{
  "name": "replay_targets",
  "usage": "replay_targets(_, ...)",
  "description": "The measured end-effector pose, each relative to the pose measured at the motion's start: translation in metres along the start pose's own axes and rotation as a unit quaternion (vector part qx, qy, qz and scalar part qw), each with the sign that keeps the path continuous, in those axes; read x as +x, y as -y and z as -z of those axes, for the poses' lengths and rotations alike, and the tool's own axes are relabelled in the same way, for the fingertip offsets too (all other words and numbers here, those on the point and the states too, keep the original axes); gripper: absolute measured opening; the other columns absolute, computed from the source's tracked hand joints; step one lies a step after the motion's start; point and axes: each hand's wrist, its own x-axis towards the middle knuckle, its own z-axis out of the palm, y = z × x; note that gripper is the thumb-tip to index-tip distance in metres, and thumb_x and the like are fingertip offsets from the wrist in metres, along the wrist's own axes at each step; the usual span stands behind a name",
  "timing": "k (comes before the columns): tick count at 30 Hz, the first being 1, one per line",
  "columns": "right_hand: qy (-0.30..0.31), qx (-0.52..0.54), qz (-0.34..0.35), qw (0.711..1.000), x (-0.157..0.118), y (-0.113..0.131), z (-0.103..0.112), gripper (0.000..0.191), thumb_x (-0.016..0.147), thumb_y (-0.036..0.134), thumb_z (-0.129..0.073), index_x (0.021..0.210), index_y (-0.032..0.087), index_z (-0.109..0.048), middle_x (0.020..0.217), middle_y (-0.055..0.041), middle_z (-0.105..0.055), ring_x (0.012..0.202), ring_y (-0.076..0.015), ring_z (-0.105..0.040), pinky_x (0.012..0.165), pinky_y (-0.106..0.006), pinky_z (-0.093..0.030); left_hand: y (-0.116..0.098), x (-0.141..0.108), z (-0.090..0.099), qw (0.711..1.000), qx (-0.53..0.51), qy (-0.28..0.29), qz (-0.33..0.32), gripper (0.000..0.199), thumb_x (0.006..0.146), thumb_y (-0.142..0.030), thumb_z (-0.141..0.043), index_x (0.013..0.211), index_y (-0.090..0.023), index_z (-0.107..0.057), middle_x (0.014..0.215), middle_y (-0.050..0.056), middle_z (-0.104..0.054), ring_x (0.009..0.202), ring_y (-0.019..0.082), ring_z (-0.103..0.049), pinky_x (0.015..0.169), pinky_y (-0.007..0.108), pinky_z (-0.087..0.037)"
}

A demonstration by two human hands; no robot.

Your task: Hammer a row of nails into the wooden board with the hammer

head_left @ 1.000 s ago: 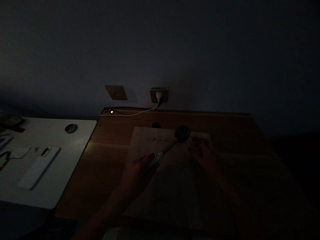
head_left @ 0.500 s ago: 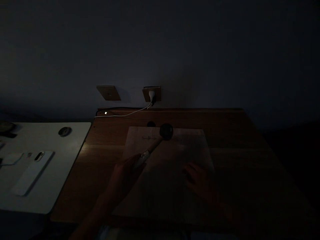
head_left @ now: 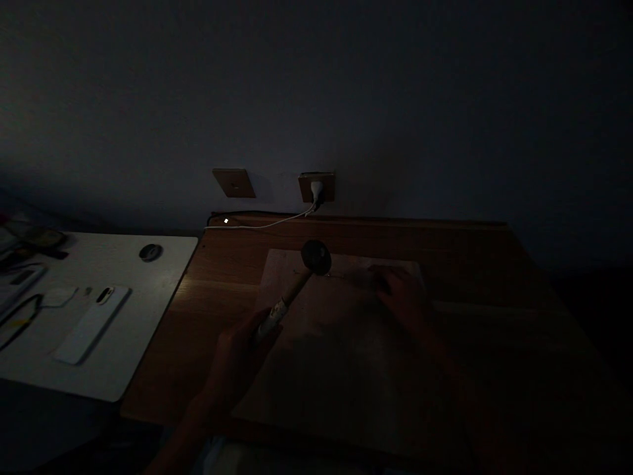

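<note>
The room is very dim. My left hand [head_left: 244, 349] is wrapped around the light-coloured grip of a mallet [head_left: 295, 287]. Its shaft slants up to the right, and its round dark head hangs over the far part of a pale flat board [head_left: 341, 369]. Small thin pieces like nails [head_left: 336, 276] show near the board's far edge, beside the mallet head; their exact kind is hard to make out. Over the board's far right part, my right hand [head_left: 403, 297] has its fingers bent together, and whatever is between the fingertips is lost in shadow.
Beneath the board is a brown wooden table [head_left: 198, 343] against the wall. A white table [head_left: 128, 330] adjoins it on the left, bearing a phone [head_left: 93, 326], a dark round roll [head_left: 150, 252] and cables. White cords run from a wall socket [head_left: 317, 188] along the back edge.
My right hand has moved away from me to the board's far right part. The mallet head has shifted slightly left over the board. The view has turned a little left.
</note>
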Motion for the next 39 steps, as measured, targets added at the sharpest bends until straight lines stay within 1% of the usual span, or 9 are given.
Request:
replay_targets(4,0.009,-0.016,0.010,1.000,-0.004,0.006,0.000,0.049,0.083,0.010,-0.055,0.127,0.024,-0.071,0.119,-0.0108,-0.077,0.112,-0.0303,-0.072,0.099,-0.048,-0.057,0.003,-0.001,-0.002,1.000,0.000,0.007,0.002,0.042,0.086,-0.045,-0.063,0.116,-0.022,-0.080,0.098,0.004,-0.085,0.079,0.022,-0.080,0.064,0.024,-0.058)
replay_targets(11,0.030,-0.037,0.027,0.998,-0.003,0.009,-0.001,0.044,0.086,0.009,-0.053,0.121,0.022,-0.075,0.108,-0.0126,-0.077,0.106,-0.0313,-0.071,0.099,-0.050,-0.057,0.004,0.001,-0.007,1.000,0.002,0.019,-0.014,0.040,0.087,-0.044,-0.063,0.117,-0.023,-0.080,0.093,0.003,-0.084,0.076,0.020,-0.079,0.062,0.022,-0.057)
replay_targets(16,0.024,-0.038,0.014,0.999,0.000,0.007,-0.003,0.055,0.081,0.005,-0.053,0.130,0.024,-0.071,0.120,-0.0105,-0.077,0.112,-0.0295,-0.072,0.100,-0.047,-0.058,0.008,0.001,-0.009,0.999,-0.006,0.027,-0.018,0.040,0.088,-0.041,-0.063,0.120,-0.023,-0.079,0.094,0.002,-0.084,0.076,0.019,-0.079,0.061,0.021,-0.056)
replay_targets(20,0.016,-0.042,-0.012,0.999,0.003,0.007,-0.002,0.050,0.082,0.008,-0.056,0.127,0.023,-0.072,0.117,-0.0105,-0.078,0.106,-0.0285,-0.075,0.095,-0.044,-0.059,0.008,0.001,-0.009,1.000,-0.008,0.018,-0.019,0.039,0.088,-0.041,-0.064,0.118,-0.022,-0.080,0.096,0.002,-0.084,0.077,0.020,-0.079,0.063,0.022,-0.057)
replay_targets(25,0.005,-0.054,-0.047,0.997,0.004,0.009,-0.003,0.042,0.085,0.014,-0.059,0.123,0.023,-0.074,0.098,-0.0096,-0.080,0.088,-0.0285,-0.076,0.081,-0.041,-0.059,-0.008,0.006,-0.015,0.998,-0.026,0.041,-0.041,0.038,0.090,-0.037,-0.062,0.120,-0.022,-0.079,0.097,0.002,-0.084,0.077,0.019,-0.078,0.069,0.023,-0.059)
replay_targets(28,-0.001,-0.049,-0.056,0.997,0.005,0.011,-0.004,0.040,0.089,0.018,-0.056,0.125,0.020,-0.073,0.096,-0.0113,-0.080,0.087,-0.0292,-0.076,0.079,-0.042,-0.058,-0.021,0.013,-0.023,0.995,-0.038,0.060,-0.074,0.036,0.092,-0.034,-0.064,0.122,-0.022,-0.079,0.103,0.003,-0.084,0.082,0.019,-0.078,0.073,0.024,-0.060)
replay_targets(32,-0.006,-0.031,-0.063,0.998,0.003,0.012,-0.003,0.030,0.091,0.022,-0.056,0.115,0.020,-0.075,0.094,-0.0117,-0.079,0.086,-0.0288,-0.075,0.080,-0.041,-0.058,-0.032,0.020,-0.035,0.988,-0.046,0.093,-0.115,0.035,0.095,-0.032,-0.065,0.126,-0.023,-0.077,0.116,0.005,-0.083,0.095,0.021,-0.080,0.078,0.026,-0.061)
replay_targets(34,-0.020,-0.027,-0.076,0.997,-0.002,0.009,-0.001,0.027,0.091,0.029,-0.061,0.114,0.021,-0.073,0.101,-0.0135,-0.079,0.093,-0.0312,-0.075,0.082,-0.043,-0.058,-0.034,0.022,-0.040,0.984,-0.046,0.115,-0.129,0.034,0.097,-0.031,-0.064,0.128,-0.023,-0.076,0.116,0.005,-0.082,0.095,0.021,-0.080,0.080,0.026,-0.061)
replay_targets(39,-0.072,-0.026,-0.118,0.990,-0.034,-0.008,0.001,0.047,0.087,0.039,-0.063,0.129,0.021,-0.064,0.127,-0.0174,-0.072,0.115,-0.0367,-0.070,0.094,-0.053,-0.058,-0.035,0.025,-0.050,0.979,-0.016,0.154,-0.131,0.032,0.098,-0.030,-0.063,0.127,-0.024,-0.075,0.117,0.005,-0.082,0.095,0.021,-0.079,0.077,0.025,-0.059)
